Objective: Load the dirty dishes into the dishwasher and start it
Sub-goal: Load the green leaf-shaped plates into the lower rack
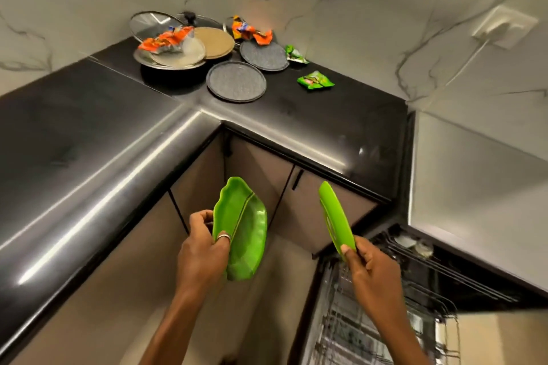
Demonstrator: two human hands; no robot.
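- Left grip (204, 249): clasped on the rim of a green leaf plate (247, 234), held upright below the desk (89, 127) edge.
- Right grip (370, 270): pinched on a second green plate (335, 216), held edge-on above the open dishwasher rack (385, 320).
- Advised: plates to be slotted singly, upright between tines.
- Grey plates (236, 81) at the desk's far corner are not yet loaded.

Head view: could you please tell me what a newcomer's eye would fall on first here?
Brightest are two leaf-green dishes at lower centre: the left hand grips the left plate face-on, and the right hand pinches the right plate edge-on. Behind, grey plates, lids and crumpled wrappers clutter the black counter's far corner. The open dishwasher shows at lower right.
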